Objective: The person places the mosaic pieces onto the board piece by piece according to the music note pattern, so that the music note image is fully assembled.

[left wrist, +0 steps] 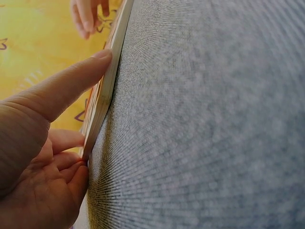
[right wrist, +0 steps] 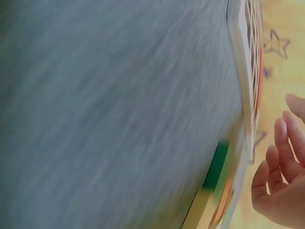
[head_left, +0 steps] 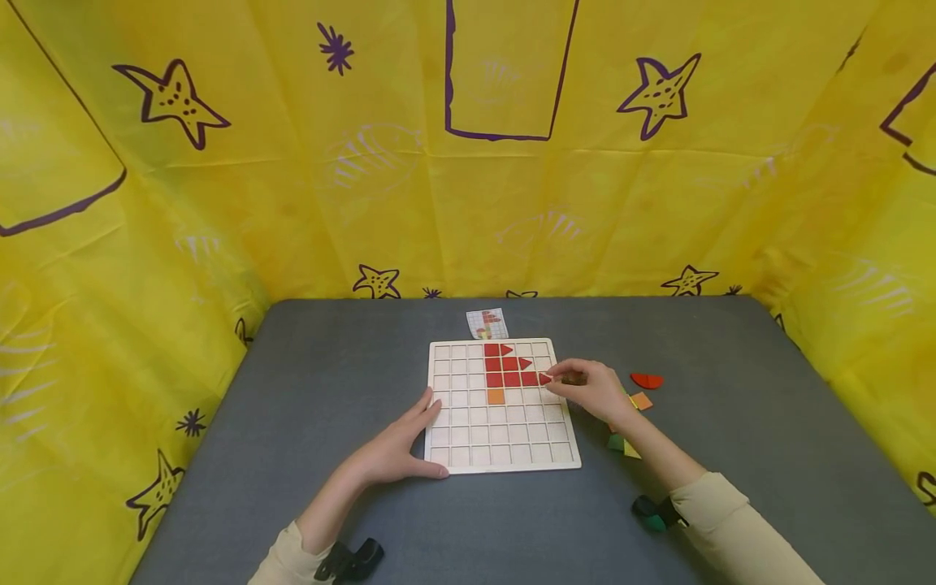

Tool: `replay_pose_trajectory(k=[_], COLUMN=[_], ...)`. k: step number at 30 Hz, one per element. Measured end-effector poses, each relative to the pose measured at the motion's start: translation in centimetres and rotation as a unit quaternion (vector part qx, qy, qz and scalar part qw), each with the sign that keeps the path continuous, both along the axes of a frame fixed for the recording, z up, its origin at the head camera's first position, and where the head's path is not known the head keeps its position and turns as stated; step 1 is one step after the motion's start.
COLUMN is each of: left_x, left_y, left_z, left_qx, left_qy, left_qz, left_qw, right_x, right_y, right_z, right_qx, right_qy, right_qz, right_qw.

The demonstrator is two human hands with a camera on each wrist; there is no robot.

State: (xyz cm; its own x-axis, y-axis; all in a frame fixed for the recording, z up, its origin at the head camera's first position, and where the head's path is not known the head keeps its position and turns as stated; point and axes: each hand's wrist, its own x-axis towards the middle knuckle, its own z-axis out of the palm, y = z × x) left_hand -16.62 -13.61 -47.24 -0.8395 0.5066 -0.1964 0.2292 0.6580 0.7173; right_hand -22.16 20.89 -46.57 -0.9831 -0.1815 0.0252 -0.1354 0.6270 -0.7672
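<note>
A pale wooden grid board (head_left: 457, 439) lies flat on the table. Its upper part bears three rows of red squares (head_left: 512, 364), each row ending in a red triangle, with an orange square (head_left: 496, 396) below. My left hand (head_left: 395, 451) spans the board's near left corner; its thumb (left wrist: 81, 78) touches the front edge and the fingers the left edge. Over the right side, my right hand (head_left: 594, 392) has thumb and index fingertips at the red triangle (head_left: 544, 379) of the longest row. In the right wrist view its fingers look relaxed, with no piece visible between them.
Loose pieces lie right of the board: red ones (head_left: 647, 381), an orange square (head_left: 643, 400), green (head_left: 616, 442) and yellow (head_left: 632, 449) ones, partly behind my right forearm. A small printed pattern card (head_left: 486, 323) lies beyond the board. Yellow cloth (head_left: 409, 203) surrounds the grey table (head_left: 329, 349).
</note>
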Motion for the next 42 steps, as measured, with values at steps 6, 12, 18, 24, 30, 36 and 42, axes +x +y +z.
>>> replay_pose_trajectory(k=[6, 12, 18, 24, 30, 36, 42], left_x=[0.0, 0.0, 0.0, 0.0, 0.0, 0.0, 0.0], left_y=[0.0, -0.1, -0.1, -0.1, -0.1, -0.2, -0.1], left_z=[-0.1, -0.2, -0.3, -0.3, -0.2, -0.2, -0.3], left_qx=[-0.003, 0.0, -0.003, -0.002, 0.002, 0.005, 0.005], left_qy=[0.001, -0.001, -0.003, -0.001, 0.0, -0.001, 0.001], left_qz=[0.0, 0.001, 0.003, 0.001, -0.001, -0.003, -0.002], left_qw=[1.0, 1.0, 1.0, 1.0, 1.0, 1.0, 1.0], right_x=[0.6, 1.1, 1.1, 1.1, 0.9, 0.7, 0.7], right_y=[3.5, 6.7, 8.3, 8.5, 8.4, 8.4, 8.4], right_z=[0.0, 0.0, -0.3, -0.4, -0.3, -0.1, -0.2], right_qx=[0.015, 0.055, 0.084, 0.107, 0.125, 0.151, 0.169], right_qy=[-0.01, -0.001, 0.007, -0.007, -0.006, 0.026, 0.04], right_qz=[-0.038, -0.071, -0.073, -0.061, -0.047, -0.039, -0.04], right_qw=[0.9991, 0.9959, 0.9937, 0.9923, 0.9911, 0.9875, 0.9839])
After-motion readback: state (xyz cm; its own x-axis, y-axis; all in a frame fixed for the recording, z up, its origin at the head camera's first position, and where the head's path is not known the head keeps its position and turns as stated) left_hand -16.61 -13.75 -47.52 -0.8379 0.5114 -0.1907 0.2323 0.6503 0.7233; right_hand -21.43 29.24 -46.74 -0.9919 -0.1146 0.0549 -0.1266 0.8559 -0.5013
